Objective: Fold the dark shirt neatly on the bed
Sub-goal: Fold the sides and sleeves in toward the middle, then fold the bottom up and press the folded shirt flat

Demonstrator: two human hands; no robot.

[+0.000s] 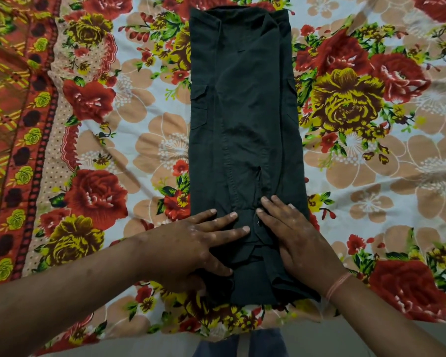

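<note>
The dark shirt (245,119) lies lengthwise down the middle of the bed as a long narrow strip, both sides folded in toward the centre. Flap pockets show at its left and right edges. My left hand (198,246) rests flat on the shirt's near end, fingers spread, thumb tucked under a fold of cloth. My right hand (291,235) lies flat beside it on the same end, fingers pointing up and left next to a metal snap button (258,222). Both palms press the fabric down; neither grips it.
The floral bedsheet (129,140) with red and yellow flowers covers the bed on both sides of the shirt. A patterned red border (16,140) runs along the left. The bed's near edge (242,328) is just below my wrists, with my blue trousers (240,343) beneath.
</note>
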